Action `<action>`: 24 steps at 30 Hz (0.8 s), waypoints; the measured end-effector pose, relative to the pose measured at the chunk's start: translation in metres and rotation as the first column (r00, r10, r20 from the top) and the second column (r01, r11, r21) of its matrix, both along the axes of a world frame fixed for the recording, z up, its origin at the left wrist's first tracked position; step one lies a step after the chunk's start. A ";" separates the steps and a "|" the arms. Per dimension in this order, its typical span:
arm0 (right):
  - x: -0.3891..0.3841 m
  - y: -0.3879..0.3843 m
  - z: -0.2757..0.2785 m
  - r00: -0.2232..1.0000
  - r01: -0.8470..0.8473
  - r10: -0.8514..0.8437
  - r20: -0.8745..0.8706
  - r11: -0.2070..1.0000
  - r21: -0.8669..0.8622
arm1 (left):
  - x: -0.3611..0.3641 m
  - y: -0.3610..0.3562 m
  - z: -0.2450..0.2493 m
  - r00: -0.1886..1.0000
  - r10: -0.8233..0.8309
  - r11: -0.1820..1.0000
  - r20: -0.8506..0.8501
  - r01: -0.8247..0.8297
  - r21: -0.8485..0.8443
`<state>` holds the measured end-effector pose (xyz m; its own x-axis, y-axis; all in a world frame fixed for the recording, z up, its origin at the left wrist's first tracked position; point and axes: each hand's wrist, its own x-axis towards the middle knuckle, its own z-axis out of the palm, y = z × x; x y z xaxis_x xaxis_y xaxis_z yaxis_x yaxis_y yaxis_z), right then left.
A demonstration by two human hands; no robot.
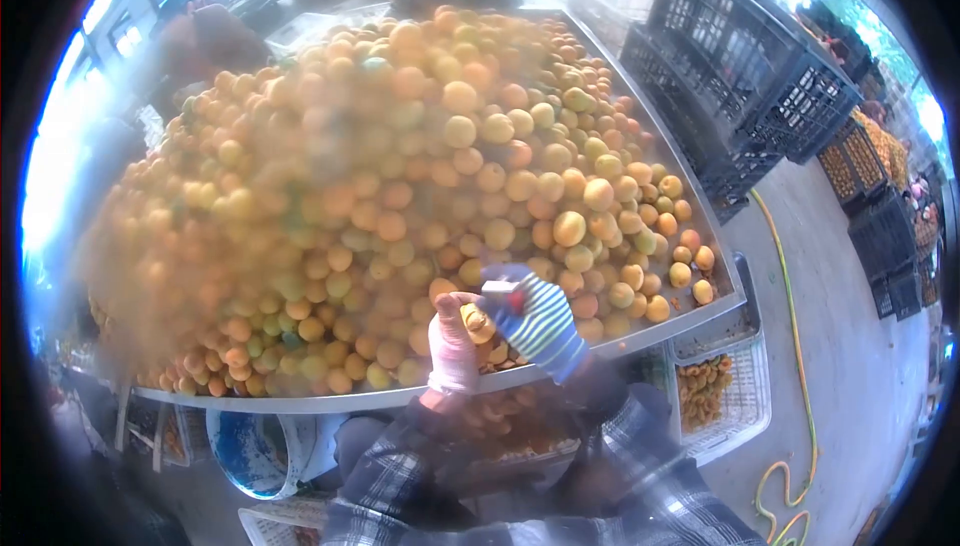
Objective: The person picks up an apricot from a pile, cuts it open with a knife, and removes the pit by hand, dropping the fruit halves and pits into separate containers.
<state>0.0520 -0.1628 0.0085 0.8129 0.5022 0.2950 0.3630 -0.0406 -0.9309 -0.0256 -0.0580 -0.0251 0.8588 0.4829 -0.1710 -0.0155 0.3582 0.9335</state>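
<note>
My left hand (453,351), in a pale pinkish covering, is closed around a cut-looking apricot (477,323) near the front edge of the table. Beside it, my right hand (545,326) wears a blue, white and green striped glove. Its fingers are wrapped round a small tool (498,290) with a pale end and a red part; its exact kind is hard to make out. The two hands are very close together. Just beyond them rises a big heap of orange and yellow-green apricots (570,229).
The metal-rimmed table (660,331) carries the heap. Below right, a white basket (755,396) contains small brownish pieces. A blue-white bucket (285,446) stands below left. Black crates (720,46) are stacked at right, near a yellow hose (792,326). Lens smears blur the left side.
</note>
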 end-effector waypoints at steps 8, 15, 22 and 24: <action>-0.015 -0.011 -0.006 0.943 -0.159 0.275 0.189 0.869 -0.469 | -0.015 0.000 -0.007 0.983 0.031 0.995 -0.179 -0.047 -0.089; 0.001 -0.010 -0.025 0.990 0.143 -0.131 0.059 0.908 -0.393 | -0.084 -0.032 0.015 0.928 -0.255 0.938 -0.270 0.169 -0.304; 0.014 -0.011 -0.052 0.963 0.244 -0.252 -0.093 0.966 -0.090 | -0.132 -0.052 -0.087 0.995 -0.057 0.465 -0.081 -0.045 -0.884; 0.015 -0.014 -0.050 0.966 0.225 -0.227 -0.122 0.974 -0.033 | -0.130 -0.043 -0.050 0.982 -0.191 0.339 -0.003 0.063 -0.939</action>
